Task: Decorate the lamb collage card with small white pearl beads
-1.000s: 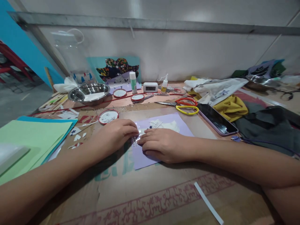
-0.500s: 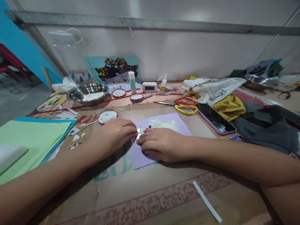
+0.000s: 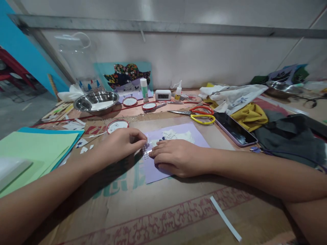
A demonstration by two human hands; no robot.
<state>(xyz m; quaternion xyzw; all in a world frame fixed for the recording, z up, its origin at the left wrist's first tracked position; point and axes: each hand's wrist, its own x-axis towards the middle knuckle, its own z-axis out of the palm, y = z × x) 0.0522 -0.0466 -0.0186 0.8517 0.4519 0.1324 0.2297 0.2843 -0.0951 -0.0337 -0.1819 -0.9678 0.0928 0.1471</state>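
Observation:
A sheet of purple paper [image 3: 154,174] lies on the cardboard in front of me. On it is a white patch [image 3: 189,136] with a cluster of pearl beads [image 3: 169,134]. My right hand [image 3: 176,157] rests flat over the sheet, fingers stretched and pointing left. Thumb and forefinger of my left hand [image 3: 127,141] are pinched together at the sheet's left edge, beside a small group of beads [image 3: 145,156]. Whatever the pinch holds is too small to make out. Behind my left hand stands a round red-rimmed lid [image 3: 117,126] with loose beads in it.
Orange-and-yellow-handled scissors [image 3: 203,114] and a phone [image 3: 235,129] lie beyond my right hand. A metal bowl [image 3: 96,102], glue stick [image 3: 144,90], small clock [image 3: 162,95] and glue bottle [image 3: 178,91] stand at the back. Green paper [image 3: 38,149] lies left; a white strip [image 3: 226,218] lies near.
My left hand has drawn slightly left and its fingers have come into a pinch, showing more of the beads at the sheet's edge. My right hand has stayed in place.

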